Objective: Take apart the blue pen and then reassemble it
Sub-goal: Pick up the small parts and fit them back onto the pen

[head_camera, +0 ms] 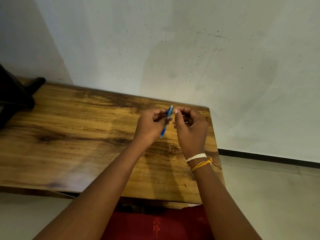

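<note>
Nearest me, thread bands (199, 161) circle the right wrist. Above the wooden bench (69, 135), my left hand (149, 125) is closed around the blue pen (166, 121), held tilted, pale end up. My right hand (190, 127) sits just beside it, fingers curled; contents indeterminate. A pale wall (173, 49) stands behind.

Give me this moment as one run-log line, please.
left hand: holds blue pen above wooden table | right hand: beside pen's top end, contact unclear | pen: appears assembled
</note>
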